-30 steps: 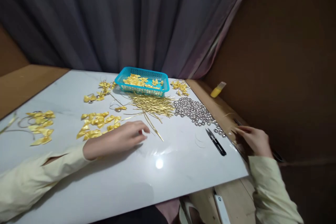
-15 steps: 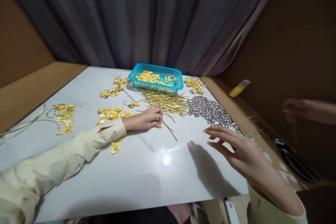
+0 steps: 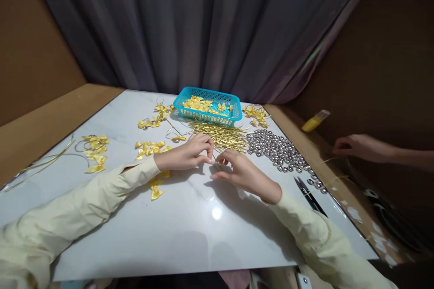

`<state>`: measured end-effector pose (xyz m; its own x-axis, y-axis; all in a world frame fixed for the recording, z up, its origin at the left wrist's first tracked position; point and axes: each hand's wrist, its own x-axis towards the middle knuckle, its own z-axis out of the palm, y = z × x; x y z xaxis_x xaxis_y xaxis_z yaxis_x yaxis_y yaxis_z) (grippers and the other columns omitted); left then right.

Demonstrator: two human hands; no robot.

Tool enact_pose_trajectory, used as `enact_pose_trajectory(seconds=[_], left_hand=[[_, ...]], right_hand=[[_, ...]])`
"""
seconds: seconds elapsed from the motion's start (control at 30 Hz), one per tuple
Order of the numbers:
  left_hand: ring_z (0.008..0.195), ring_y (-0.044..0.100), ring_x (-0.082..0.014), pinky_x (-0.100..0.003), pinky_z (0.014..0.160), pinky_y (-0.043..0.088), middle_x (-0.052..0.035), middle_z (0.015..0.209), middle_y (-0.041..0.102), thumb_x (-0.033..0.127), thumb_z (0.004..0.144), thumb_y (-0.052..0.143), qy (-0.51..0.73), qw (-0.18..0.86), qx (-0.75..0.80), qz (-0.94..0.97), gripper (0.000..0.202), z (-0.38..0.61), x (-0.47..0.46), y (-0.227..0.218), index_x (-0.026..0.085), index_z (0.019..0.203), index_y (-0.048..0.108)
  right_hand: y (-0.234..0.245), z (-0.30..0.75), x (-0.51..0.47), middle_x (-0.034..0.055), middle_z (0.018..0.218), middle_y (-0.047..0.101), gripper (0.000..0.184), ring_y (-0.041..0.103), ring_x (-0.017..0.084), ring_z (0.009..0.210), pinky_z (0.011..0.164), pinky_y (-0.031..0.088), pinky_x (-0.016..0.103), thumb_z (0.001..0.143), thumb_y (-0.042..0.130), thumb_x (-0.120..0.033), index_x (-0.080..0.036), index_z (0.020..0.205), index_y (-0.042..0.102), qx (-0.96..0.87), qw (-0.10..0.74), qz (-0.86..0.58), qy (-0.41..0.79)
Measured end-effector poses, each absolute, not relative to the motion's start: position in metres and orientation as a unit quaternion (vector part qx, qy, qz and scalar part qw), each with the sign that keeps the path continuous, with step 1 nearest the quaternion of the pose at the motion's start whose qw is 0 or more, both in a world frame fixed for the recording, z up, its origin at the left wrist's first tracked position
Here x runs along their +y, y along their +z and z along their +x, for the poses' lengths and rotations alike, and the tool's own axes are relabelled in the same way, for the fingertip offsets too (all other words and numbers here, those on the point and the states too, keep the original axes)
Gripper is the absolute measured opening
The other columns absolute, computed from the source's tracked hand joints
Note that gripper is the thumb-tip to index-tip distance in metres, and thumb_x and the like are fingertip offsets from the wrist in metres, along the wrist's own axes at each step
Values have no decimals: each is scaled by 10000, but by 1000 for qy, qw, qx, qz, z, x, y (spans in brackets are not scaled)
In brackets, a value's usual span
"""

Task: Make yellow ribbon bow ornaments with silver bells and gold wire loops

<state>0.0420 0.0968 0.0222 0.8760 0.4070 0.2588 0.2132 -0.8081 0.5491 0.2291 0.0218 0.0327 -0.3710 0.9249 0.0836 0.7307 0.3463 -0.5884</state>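
My left hand [image 3: 198, 152] rests over the table's middle, its thumb and fingers pinched together on a gold wire [image 3: 213, 158], mostly hidden by the fingers. Close beside it, my right hand [image 3: 242, 174] reaches in from the right. Its thumb is apart from its bent fingers, with the fingertips near the wire's end. Just behind the hands lies a pile of gold wires [image 3: 220, 134]. Yellow ribbon bows [image 3: 149, 148] lie beside my left wrist, some partly covered by the forearm.
A blue basket [image 3: 208, 119] of yellow bows stands at the back. Silver beads [image 3: 274, 146] spread on the right, near black-handled snips [image 3: 310, 196]. More bows [image 3: 96, 149] lie left. Another person's hand [image 3: 356, 146] is at far right, below a yellow bottle [image 3: 315, 121].
My right hand has moved left and lower from above the beads to meet my left hand, uncovering the snips. The other person's hand has moved left. The view has shifted slightly.
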Motion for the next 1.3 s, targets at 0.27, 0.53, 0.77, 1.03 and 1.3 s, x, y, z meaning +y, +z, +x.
enact_pose_trajectory(seconds=[0.27,0.53,0.77,1.03,1.3], left_hand=[[919,457,-175,-294,827,363,-27,917,479,226,894,467,213,284,188,916,123,30,71,42,178,790,511],[870,508,-167,-290,775,407,-21,932,533,380,911,422,197,477,302,802,210,18,52,59,196,926,522],[616,466,-110,-229,630,382,20,698,531,454,920,383,92,629,260,727,341,17,42,76,187,894,594],[423,204,-70,-195,444,203,72,488,328,266,913,405,84,728,269,625,239,16,40,78,146,815,587],[404,186,-58,-171,446,237,78,438,348,194,941,387,171,802,269,505,255,19,38,74,127,790,581]], right_hand=[[31,211,23,10,667,657,236,521,110,584,556,381,220,800,606,-355,-138,768,692,-736,244,-501,385],[54,211,19,40,636,687,262,559,110,557,560,403,234,782,628,-363,-135,676,700,-720,214,-469,465],[101,215,28,25,622,657,218,607,131,561,517,429,231,807,589,-350,-148,886,608,-746,156,-434,482],[115,229,33,9,576,640,187,586,128,529,529,430,249,784,604,-317,-181,658,631,-797,131,-435,398],[98,221,38,48,791,685,140,613,167,711,631,434,276,805,589,-295,-170,810,652,-825,197,-483,215]])
